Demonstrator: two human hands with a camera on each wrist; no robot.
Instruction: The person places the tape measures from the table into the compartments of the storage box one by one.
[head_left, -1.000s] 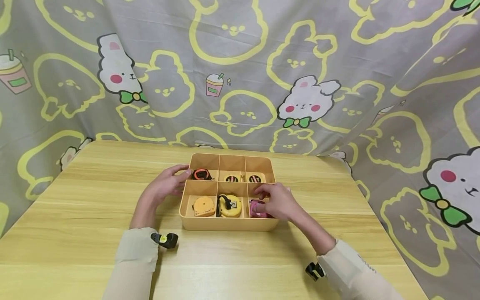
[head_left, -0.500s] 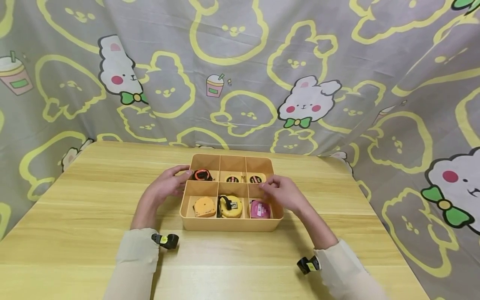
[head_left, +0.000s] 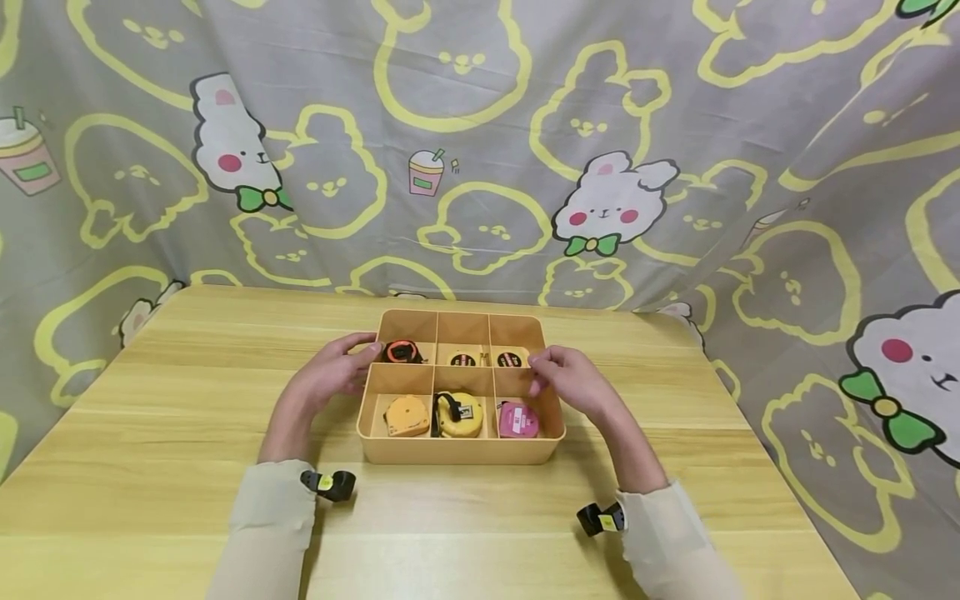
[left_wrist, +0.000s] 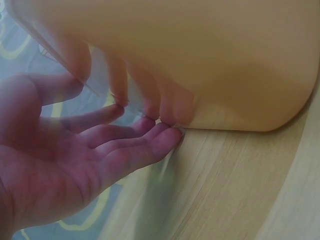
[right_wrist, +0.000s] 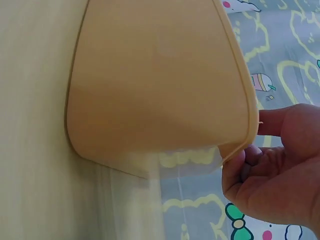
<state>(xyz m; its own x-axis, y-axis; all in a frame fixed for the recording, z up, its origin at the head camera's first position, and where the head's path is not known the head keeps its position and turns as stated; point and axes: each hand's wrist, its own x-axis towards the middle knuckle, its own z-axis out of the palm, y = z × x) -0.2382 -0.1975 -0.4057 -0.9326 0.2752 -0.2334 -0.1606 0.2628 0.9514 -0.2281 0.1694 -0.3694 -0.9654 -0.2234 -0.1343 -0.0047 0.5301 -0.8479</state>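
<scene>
A tan compartment box (head_left: 461,452) stands on the table, with one tape measure in each section. The front row holds an orange tape measure (head_left: 407,416), a yellow one with a black strap (head_left: 463,423) and a purple one (head_left: 518,420). Behind them are a red-and-black tape measure (head_left: 402,352) and two yellow ones with round black labels. My left hand (head_left: 335,367) touches the box's left side, its fingertips against the outer wall in the left wrist view. On the opposite side my right hand (head_left: 573,379) pinches the rim, fingers curled in the right wrist view.
The wood-grain table (head_left: 442,533) extends around the box on all sides. A grey curtain (head_left: 480,150) with yellow cartoon outlines hangs behind the table and at both sides. Each sleeve cuff bears a small black wrist camera.
My right hand has come up from the purple tape measure, leaving it in the front right section, and moved to the box's right rim. The left hand has stayed in place.
</scene>
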